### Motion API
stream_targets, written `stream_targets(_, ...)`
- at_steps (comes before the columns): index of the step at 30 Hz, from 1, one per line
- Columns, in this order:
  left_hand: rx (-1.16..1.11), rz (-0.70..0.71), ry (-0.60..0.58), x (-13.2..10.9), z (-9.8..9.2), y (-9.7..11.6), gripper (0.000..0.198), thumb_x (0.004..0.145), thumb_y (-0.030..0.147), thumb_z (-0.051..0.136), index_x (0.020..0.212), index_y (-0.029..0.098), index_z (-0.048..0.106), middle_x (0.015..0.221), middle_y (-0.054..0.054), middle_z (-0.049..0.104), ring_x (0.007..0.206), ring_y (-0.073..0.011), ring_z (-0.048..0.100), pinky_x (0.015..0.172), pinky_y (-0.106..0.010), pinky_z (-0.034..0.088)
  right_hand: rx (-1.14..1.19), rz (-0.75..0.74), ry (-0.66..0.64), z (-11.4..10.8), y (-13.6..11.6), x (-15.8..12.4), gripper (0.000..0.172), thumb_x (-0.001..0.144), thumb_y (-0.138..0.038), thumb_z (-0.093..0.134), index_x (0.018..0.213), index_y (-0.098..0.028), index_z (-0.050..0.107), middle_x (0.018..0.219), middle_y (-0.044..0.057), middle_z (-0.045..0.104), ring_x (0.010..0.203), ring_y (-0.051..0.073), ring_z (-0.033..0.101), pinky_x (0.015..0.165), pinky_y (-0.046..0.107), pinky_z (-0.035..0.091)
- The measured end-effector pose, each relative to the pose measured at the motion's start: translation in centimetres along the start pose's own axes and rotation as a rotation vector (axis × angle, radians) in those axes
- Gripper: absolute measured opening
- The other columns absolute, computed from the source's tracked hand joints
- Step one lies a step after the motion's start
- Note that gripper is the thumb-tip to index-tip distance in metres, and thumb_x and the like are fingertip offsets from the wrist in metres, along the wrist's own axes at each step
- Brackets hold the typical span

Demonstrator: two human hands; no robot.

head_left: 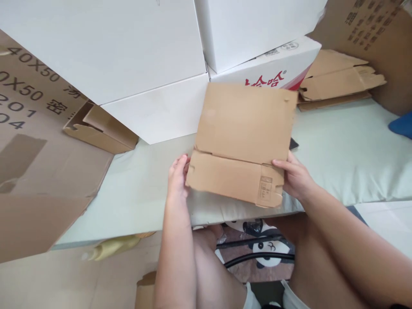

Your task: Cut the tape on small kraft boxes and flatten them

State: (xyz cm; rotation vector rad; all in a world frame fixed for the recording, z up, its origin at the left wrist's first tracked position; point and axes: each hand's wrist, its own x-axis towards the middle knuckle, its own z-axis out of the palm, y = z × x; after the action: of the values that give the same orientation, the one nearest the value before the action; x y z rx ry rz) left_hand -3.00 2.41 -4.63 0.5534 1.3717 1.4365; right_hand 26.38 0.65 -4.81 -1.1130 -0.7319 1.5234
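A brown cardboard box (pixel 246 124), folded flat or nearly so, is held up in front of me, slightly tilted. A crease crosses its lower part, and a small printed label sits at the lower right corner. My right hand (pixel 296 176) grips its right edge, thumb on the front face and the other fingers hidden behind. At the opposite edge, my left hand (pixel 178 176) is closed against the lower left corner, its fingers partly hidden by the cardboard.
Large white boxes (pixel 154 56) stand behind, with a red-lettered white carton (pixel 270 73) beside them. Folded cardboard (pixel 341 79) lies to the right. A big printed carton (pixel 48 171) stands left. All rest on a pale green covered surface (pixel 347 150). A dark flat object (pixel 294 144) shows behind my right hand.
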Motion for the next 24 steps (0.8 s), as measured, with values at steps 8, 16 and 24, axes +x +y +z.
stream_targets(8, 0.041, -0.057, -0.195, -2.0, -0.4, 0.7, 0.06, 0.054, 0.045, 0.095, 0.101, 0.016, 0.071, 0.097, -0.015, 0.079, 0.098, -0.0369, 0.076, 0.088, -0.05, 0.062, 0.056, 0.126, -0.207, 0.1, -1.1, -0.9, 0.056, 0.065, -0.069, 0.072, 0.104, -0.029, 0.069, 0.105, 0.006, 0.08, 0.103, 0.033, 0.075, 0.086, 0.05, 0.059)
stream_targets(16, -0.087, 0.094, -0.212, -2.1, 3.2, -1.2, 0.065, 0.06, 0.056, 0.092, 0.109, 0.02, 0.068, 0.112, -0.013, 0.078, 0.123, -0.032, 0.068, 0.1, -0.043, 0.058, -0.066, 0.017, -0.28, 0.6, 2.2, -1.1, 0.059, 0.064, -0.058, 0.087, 0.112, -0.029, 0.07, 0.107, 0.007, 0.079, 0.106, 0.028, 0.073, 0.092, 0.048, 0.059)
stream_targets(24, -0.083, -0.139, -0.319, -1.5, 5.9, -1.4, 0.041, 0.079, 0.057, 0.062, 0.097, 0.02, 0.066, 0.083, -0.003, 0.071, 0.062, -0.0148, 0.068, 0.052, -0.024, 0.049, 0.147, -0.291, 0.305, -1.0, -2.0, -1.8, 0.049, 0.064, -0.037, 0.086, 0.109, -0.03, 0.068, 0.11, 0.003, 0.077, 0.109, 0.028, 0.071, 0.083, 0.043, 0.066)
